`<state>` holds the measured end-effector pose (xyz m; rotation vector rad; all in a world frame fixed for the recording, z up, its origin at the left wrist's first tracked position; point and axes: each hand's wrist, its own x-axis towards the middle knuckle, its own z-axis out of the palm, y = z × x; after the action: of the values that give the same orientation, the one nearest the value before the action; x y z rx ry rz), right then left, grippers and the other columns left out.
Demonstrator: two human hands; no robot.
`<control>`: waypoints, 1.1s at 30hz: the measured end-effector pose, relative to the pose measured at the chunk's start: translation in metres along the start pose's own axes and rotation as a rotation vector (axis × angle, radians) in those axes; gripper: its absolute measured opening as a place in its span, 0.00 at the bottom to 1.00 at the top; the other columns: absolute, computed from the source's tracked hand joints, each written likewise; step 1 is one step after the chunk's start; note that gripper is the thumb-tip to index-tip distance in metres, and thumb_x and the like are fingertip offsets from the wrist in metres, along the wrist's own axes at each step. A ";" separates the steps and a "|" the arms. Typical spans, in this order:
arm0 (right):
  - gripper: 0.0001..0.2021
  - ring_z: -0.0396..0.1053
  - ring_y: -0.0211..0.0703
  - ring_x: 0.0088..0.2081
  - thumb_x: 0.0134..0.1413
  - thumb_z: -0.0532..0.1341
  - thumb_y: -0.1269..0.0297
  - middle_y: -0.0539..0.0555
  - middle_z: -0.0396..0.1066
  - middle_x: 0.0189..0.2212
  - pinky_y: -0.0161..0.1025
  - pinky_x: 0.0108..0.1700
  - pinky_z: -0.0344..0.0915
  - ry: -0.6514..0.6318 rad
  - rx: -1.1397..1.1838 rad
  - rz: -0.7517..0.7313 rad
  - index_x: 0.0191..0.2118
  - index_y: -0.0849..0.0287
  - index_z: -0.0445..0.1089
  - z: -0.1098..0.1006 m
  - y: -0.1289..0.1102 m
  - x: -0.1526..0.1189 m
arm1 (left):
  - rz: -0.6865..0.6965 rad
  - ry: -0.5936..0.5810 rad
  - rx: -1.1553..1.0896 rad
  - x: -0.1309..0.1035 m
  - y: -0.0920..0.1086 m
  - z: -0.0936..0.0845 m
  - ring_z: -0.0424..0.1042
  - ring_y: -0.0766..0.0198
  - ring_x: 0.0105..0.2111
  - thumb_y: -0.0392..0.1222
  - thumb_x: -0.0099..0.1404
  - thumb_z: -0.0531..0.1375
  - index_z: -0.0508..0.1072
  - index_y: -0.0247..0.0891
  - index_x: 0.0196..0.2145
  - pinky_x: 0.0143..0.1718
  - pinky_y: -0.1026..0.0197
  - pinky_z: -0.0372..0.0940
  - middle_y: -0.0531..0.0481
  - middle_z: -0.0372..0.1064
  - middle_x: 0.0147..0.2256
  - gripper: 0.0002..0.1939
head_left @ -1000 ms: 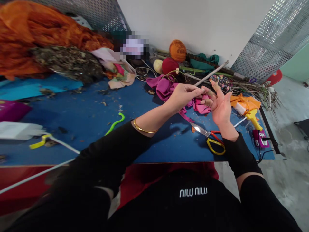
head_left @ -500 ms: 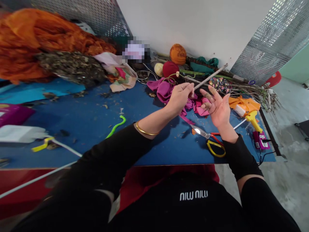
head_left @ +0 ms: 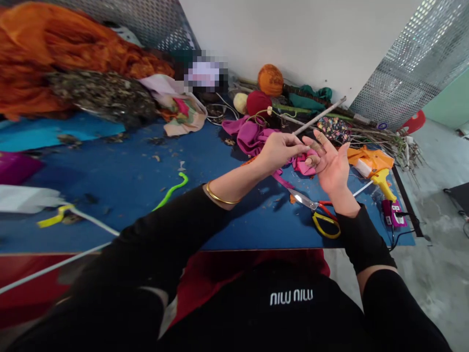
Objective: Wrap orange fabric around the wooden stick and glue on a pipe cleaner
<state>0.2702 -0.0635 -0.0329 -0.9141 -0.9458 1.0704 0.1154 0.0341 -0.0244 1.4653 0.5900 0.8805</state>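
My left hand (head_left: 279, 152), with a gold bangle on its wrist, is closed in a pinch. Its fingertips meet the fingers of my right hand; anything between them is too small to make out. Palm up and fingers partly spread, my right hand (head_left: 332, 168) is open, with brownish marks on some fingers. Behind both hands lie a bunched magenta cloth (head_left: 251, 134) and a slanting thin stick (head_left: 320, 116). Scissors (head_left: 326, 226) with red and yellow handles rest on the blue tabletop (head_left: 234, 230) beside my right wrist.
At the right are a yellow glue gun (head_left: 384, 183), a purple power strip (head_left: 394, 213) with black cables, and an orange packet (head_left: 373, 159). Twigs (head_left: 397, 139) overhang the back right. Orange cloth (head_left: 66, 54) and dried leaves (head_left: 102, 95) are heaped at the left; a green strip (head_left: 172, 190) lies nearer.
My left fingertips have moved right and slightly down, onto my right hand's fingers. My right hand stays open in nearly the same place. The whole view has shifted slightly.
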 end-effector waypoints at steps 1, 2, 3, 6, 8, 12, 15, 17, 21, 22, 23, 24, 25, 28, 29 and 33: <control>0.45 0.80 0.42 0.35 0.60 0.46 0.18 0.57 0.81 0.57 0.44 0.42 0.79 0.024 -0.049 -0.021 0.63 0.48 0.73 -0.002 0.000 0.001 | 0.028 0.049 0.013 0.000 0.002 -0.001 0.69 0.70 0.23 0.44 0.60 0.75 0.79 0.35 0.24 0.29 0.66 0.63 0.51 0.75 0.23 0.14; 0.45 0.81 0.44 0.38 0.60 0.46 0.18 0.57 0.80 0.58 0.45 0.44 0.80 0.050 -0.107 -0.047 0.64 0.48 0.72 -0.004 0.001 0.002 | 0.061 0.095 0.015 0.000 0.005 -0.001 0.68 0.70 0.23 0.46 0.62 0.74 0.79 0.35 0.23 0.28 0.66 0.64 0.51 0.74 0.23 0.16; 0.44 0.82 0.45 0.41 0.60 0.47 0.19 0.57 0.80 0.59 0.47 0.46 0.80 0.074 -0.173 -0.075 0.65 0.47 0.71 -0.005 0.002 0.002 | 0.090 0.127 0.007 0.000 0.008 -0.002 0.68 0.70 0.23 0.48 0.64 0.73 0.79 0.36 0.23 0.29 0.66 0.64 0.51 0.75 0.23 0.17; 0.39 0.82 0.49 0.48 0.61 0.58 0.25 0.57 0.78 0.60 0.52 0.53 0.81 0.128 -0.379 -0.172 0.67 0.45 0.68 -0.010 0.007 0.003 | 0.130 0.105 -0.016 -0.005 0.017 -0.001 0.70 0.68 0.24 0.56 0.70 0.69 0.83 0.36 0.27 0.29 0.65 0.67 0.48 0.77 0.25 0.21; 0.39 0.80 0.51 0.53 0.59 0.65 0.30 0.57 0.77 0.61 0.55 0.58 0.79 0.151 -0.493 -0.237 0.69 0.45 0.67 -0.011 0.010 0.002 | 0.145 0.027 -0.017 -0.009 0.020 0.001 0.72 0.68 0.26 0.57 0.70 0.68 0.86 0.35 0.32 0.30 0.65 0.68 0.46 0.80 0.28 0.21; 0.42 0.77 0.53 0.57 0.58 0.68 0.33 0.60 0.75 0.62 0.56 0.62 0.77 0.156 -0.625 -0.292 0.71 0.47 0.64 -0.012 0.014 0.000 | 0.194 -0.142 0.024 -0.014 0.020 0.004 0.75 0.66 0.30 0.54 0.67 0.70 0.88 0.35 0.37 0.33 0.64 0.68 0.46 0.83 0.33 0.17; 0.43 0.77 0.52 0.55 0.59 0.67 0.33 0.60 0.74 0.62 0.56 0.60 0.78 0.134 -0.692 -0.310 0.73 0.47 0.61 -0.013 0.015 0.000 | 0.277 -0.157 0.119 -0.012 0.016 0.003 0.77 0.65 0.31 0.48 0.65 0.70 0.88 0.37 0.34 0.35 0.63 0.68 0.47 0.83 0.32 0.12; 0.43 0.77 0.51 0.54 0.59 0.66 0.32 0.61 0.74 0.63 0.56 0.59 0.78 0.125 -0.739 -0.328 0.74 0.46 0.60 -0.015 0.016 0.001 | 0.330 -0.115 0.203 -0.010 0.016 0.001 0.77 0.64 0.30 0.45 0.62 0.71 0.88 0.37 0.33 0.34 0.63 0.67 0.47 0.83 0.31 0.08; 0.45 0.78 0.52 0.52 0.58 0.67 0.31 0.62 0.74 0.63 0.58 0.59 0.77 0.113 -0.793 -0.363 0.74 0.47 0.59 -0.019 0.017 0.003 | 0.298 -0.154 0.235 -0.011 0.022 -0.002 0.75 0.65 0.28 0.43 0.61 0.72 0.87 0.36 0.32 0.32 0.63 0.67 0.48 0.81 0.29 0.08; 0.46 0.78 0.53 0.53 0.58 0.67 0.31 0.62 0.73 0.63 0.58 0.59 0.77 0.113 -0.805 -0.370 0.74 0.47 0.59 -0.021 0.017 0.004 | 0.263 -0.186 0.202 -0.011 0.024 -0.003 0.75 0.65 0.28 0.43 0.62 0.71 0.86 0.35 0.33 0.32 0.63 0.68 0.48 0.81 0.29 0.08; 0.46 0.78 0.53 0.53 0.57 0.67 0.30 0.61 0.73 0.63 0.59 0.60 0.77 0.117 -0.821 -0.380 0.74 0.46 0.58 -0.022 0.017 0.005 | 0.226 -0.217 0.162 -0.012 0.026 -0.004 0.76 0.65 0.28 0.44 0.62 0.71 0.86 0.34 0.32 0.33 0.63 0.69 0.47 0.81 0.29 0.09; 0.48 0.78 0.54 0.54 0.56 0.67 0.29 0.61 0.72 0.63 0.60 0.61 0.76 0.124 -0.843 -0.395 0.75 0.46 0.57 -0.024 0.017 0.006 | 0.194 -0.245 0.123 -0.012 0.027 -0.005 0.76 0.65 0.28 0.43 0.62 0.71 0.84 0.34 0.32 0.33 0.63 0.70 0.47 0.80 0.28 0.09; 0.49 0.78 0.55 0.55 0.55 0.67 0.28 0.61 0.72 0.64 0.62 0.61 0.76 0.134 -0.872 -0.418 0.75 0.45 0.56 -0.025 0.017 0.006 | 0.167 -0.273 0.090 -0.012 0.029 -0.005 0.76 0.65 0.28 0.43 0.62 0.71 0.83 0.34 0.31 0.33 0.63 0.71 0.48 0.79 0.28 0.08; 0.54 0.77 0.59 0.58 0.53 0.65 0.24 0.63 0.69 0.65 0.65 0.63 0.74 0.163 -0.984 -0.530 0.77 0.46 0.52 -0.029 0.015 0.007 | 0.127 -0.365 0.037 -0.012 0.030 -0.006 0.76 0.65 0.28 0.40 0.60 0.72 0.80 0.34 0.30 0.34 0.63 0.72 0.50 0.77 0.26 0.07; 0.55 0.76 0.61 0.59 0.53 0.64 0.23 0.63 0.68 0.65 0.66 0.63 0.74 0.171 -1.019 -0.572 0.77 0.47 0.51 -0.030 0.015 0.007 | 0.122 -0.390 0.025 -0.012 0.030 -0.006 0.76 0.65 0.28 0.40 0.60 0.72 0.79 0.34 0.30 0.35 0.62 0.72 0.51 0.76 0.26 0.07; 0.54 0.75 0.63 0.61 0.56 0.58 0.20 0.64 0.67 0.64 0.69 0.64 0.72 0.191 -1.117 -0.671 0.78 0.49 0.48 -0.031 0.012 0.007 | 0.130 -0.432 -0.012 -0.014 0.031 -0.005 0.76 0.65 0.28 0.41 0.61 0.72 0.77 0.35 0.31 0.35 0.62 0.73 0.51 0.74 0.26 0.09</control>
<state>0.2968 -0.0582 -0.0531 -1.3904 -1.5585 -0.2055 0.0988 0.0232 0.0030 1.6343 0.1694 0.6348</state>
